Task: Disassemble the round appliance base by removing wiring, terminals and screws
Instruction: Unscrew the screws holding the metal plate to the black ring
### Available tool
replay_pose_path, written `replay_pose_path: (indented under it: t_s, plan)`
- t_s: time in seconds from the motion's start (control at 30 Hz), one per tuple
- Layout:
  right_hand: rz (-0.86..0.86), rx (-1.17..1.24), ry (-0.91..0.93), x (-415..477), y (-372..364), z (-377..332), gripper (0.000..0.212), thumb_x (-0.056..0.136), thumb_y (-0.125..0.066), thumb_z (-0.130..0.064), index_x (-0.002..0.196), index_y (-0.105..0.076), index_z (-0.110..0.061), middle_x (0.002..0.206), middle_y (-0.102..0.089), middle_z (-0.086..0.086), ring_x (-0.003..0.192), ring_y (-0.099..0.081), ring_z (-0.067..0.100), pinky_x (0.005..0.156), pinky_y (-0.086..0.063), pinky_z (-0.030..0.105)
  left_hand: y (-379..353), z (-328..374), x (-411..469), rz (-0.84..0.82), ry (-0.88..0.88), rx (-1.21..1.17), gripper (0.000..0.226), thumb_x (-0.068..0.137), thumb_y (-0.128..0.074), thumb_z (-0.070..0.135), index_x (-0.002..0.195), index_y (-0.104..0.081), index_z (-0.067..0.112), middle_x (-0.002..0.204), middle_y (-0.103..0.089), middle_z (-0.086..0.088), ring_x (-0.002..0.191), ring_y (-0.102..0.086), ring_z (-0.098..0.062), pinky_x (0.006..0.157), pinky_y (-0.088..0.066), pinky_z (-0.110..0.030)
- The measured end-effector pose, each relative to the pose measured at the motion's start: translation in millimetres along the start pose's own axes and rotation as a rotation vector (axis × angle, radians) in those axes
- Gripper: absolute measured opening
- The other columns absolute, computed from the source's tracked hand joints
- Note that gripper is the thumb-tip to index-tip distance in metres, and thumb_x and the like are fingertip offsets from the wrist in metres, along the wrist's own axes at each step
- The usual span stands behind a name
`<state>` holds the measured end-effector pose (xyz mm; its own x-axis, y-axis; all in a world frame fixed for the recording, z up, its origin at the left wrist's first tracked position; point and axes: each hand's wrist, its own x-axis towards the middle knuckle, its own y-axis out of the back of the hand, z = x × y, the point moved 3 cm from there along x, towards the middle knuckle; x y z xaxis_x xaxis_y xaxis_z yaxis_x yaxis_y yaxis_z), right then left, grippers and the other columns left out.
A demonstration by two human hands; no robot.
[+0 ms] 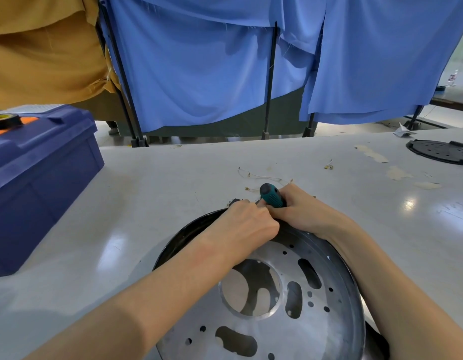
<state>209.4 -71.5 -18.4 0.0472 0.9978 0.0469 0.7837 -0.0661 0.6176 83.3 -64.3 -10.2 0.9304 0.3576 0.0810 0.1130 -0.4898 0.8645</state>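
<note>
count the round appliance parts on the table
2: the round base at the table's near edge; a black disc at its far right, partly out of frame. More may lie off-frame.

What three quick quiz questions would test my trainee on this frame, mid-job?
1. True or false: the right hand grips the teal-handled screwdriver.
2. Where on the round base do that hand and the left hand meet? A) near rim B) far rim C) central hole
3. Fill in: loose wires lie on the table ___ the base.
Key: 1 true; 2 B; 3 beyond.
</note>
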Motion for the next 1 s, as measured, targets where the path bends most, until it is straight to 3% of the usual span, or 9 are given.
replay_pose_path:
  t_s: [0.13, 0.23, 0.4, 0.67, 0.83, 0.93, 1.0]
  plan:
    - [-0.007, -0.012, 0.007, 1, -1, 1, 0.034, 0.093, -0.062, -0.028, 0.078, -0.06, 0.002, 0.061, -0.049, 0.003, 0.056, -0.044, 0.01, 0.05, -0.035, 0.016, -4, -6, 3, 0.01, 0.087, -0.079, 0.022, 0.089, -0.054, -0.003, 0.11, -0.058, 0.004, 0.105, -0.062, -0.015, 0.08, -0.061, -0.029, 0.059, -0.037, -0.033]
    - [-0.011, -0.011, 0.037, 0, 0, -1, 0.039, 0.093, -0.063, -0.029, 0.073, -0.056, 0.004, 0.056, -0.044, 0.0, 0.05, -0.037, 0.008, 0.048, -0.032, 0.016, -3, -12, 1, 0.036, 0.19, -0.126, 0.028, 0.089, -0.054, 0.001, 0.116, -0.056, 0.004, 0.101, -0.061, -0.012, 0.06, -0.041, -0.024, 0.05, -0.026, -0.03]
    - [-0.016, -0.029, 0.047, 0, 0, -2, 0.047, 0.093, -0.063, -0.032, 0.079, -0.053, 0.011, 0.064, -0.04, 0.009, 0.057, -0.035, 0.015, 0.058, -0.03, 0.031, -5, -11, 0, 0.015, 0.141, -0.11, 0.026, 0.09, -0.053, 0.0, 0.115, -0.056, 0.001, 0.107, -0.058, -0.015, 0.083, -0.06, -0.031, 0.058, -0.032, -0.031]
    - [-0.014, -0.016, 0.043, 1, -1, 0, 0.048, 0.092, -0.063, -0.035, 0.08, -0.056, 0.011, 0.065, -0.042, 0.008, 0.057, -0.036, 0.012, 0.056, -0.03, 0.027, 2, -11, -6, -0.01, 0.125, -0.104, 0.036, 0.086, -0.054, -0.008, 0.122, -0.052, -0.002, 0.114, -0.053, -0.018, 0.093, -0.057, -0.033, 0.064, -0.031, -0.031]
    - [-0.014, 0.006, 0.032, 2, -1, 1, 0.037, 0.093, -0.064, -0.027, 0.06, -0.053, -0.013, 0.048, -0.04, -0.011, 0.044, -0.035, 0.003, 0.046, -0.031, 0.013, -5, -6, 0, -0.004, 0.049, 0.044, 0.026, 0.09, -0.045, -0.008, 0.114, -0.053, -0.001, 0.103, -0.057, -0.015, 0.084, -0.055, -0.027, 0.067, -0.03, -0.033]
    - [-0.027, 0.011, 0.031, 0, 0, 0, 0.036, 0.093, -0.063, -0.025, 0.067, -0.056, -0.002, 0.056, -0.042, 0.0, 0.05, -0.035, 0.007, 0.049, -0.031, 0.017, -4, -3, -5, 0.113, -0.006, 0.157, 0.015, 0.074, -0.07, 0.008, 0.089, -0.069, 0.006, 0.072, -0.063, -0.003, 0.062, -0.06, -0.015, 0.056, -0.039, -0.025]
    - [-0.035, 0.019, 0.035, -1, 0, -1, 0.037, 0.093, -0.063, -0.024, 0.074, -0.056, 0.007, 0.062, -0.042, 0.006, 0.055, -0.037, 0.011, 0.052, -0.032, 0.02, -5, -1, -8, 0.18, -0.015, 0.171, 0.012, 0.066, -0.074, 0.014, 0.078, -0.071, 0.014, 0.06, -0.061, 0.004, 0.051, -0.057, -0.01, 0.051, -0.041, -0.022]
